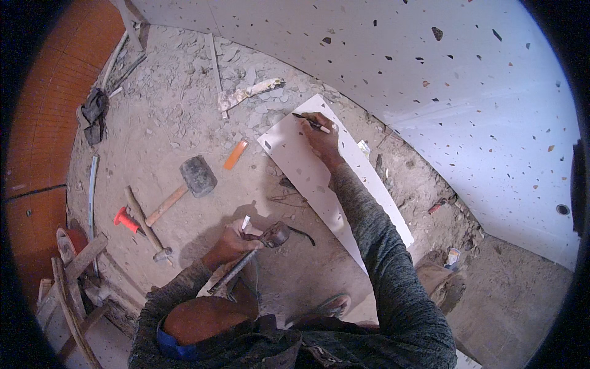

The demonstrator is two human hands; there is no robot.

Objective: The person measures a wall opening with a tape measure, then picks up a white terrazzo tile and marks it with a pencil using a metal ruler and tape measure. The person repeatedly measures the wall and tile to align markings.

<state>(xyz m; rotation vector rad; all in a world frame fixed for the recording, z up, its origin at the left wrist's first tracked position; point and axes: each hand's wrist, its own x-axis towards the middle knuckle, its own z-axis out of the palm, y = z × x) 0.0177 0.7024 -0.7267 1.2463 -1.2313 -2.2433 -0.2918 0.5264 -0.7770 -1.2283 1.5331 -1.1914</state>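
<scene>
A long speckled white slab (302, 175) lies slantwise on the dirt ground ahead of me. My right hand (324, 142) rests on its far end, fingers closed round a dark marker with a white part (319, 126), whose dark end is near the slab's far edge. Lower and to the left, my left hand (226, 247) is closed on a worn, rounded tape measure (275, 235) with a dark strap. A dark strip (232, 272) runs from it toward my knee. A small white piece, like a marker cap (246, 222), sticks up from the left fingers.
A rubber mallet (198, 176), a hammer (140, 212), a red-handled tool (126, 220) and an orange strip (235, 154) lie to the left. Rubble (252, 77) covers the far ground. A speckled wall (467, 92) stands right; broken wood (74, 277) is piled lower left.
</scene>
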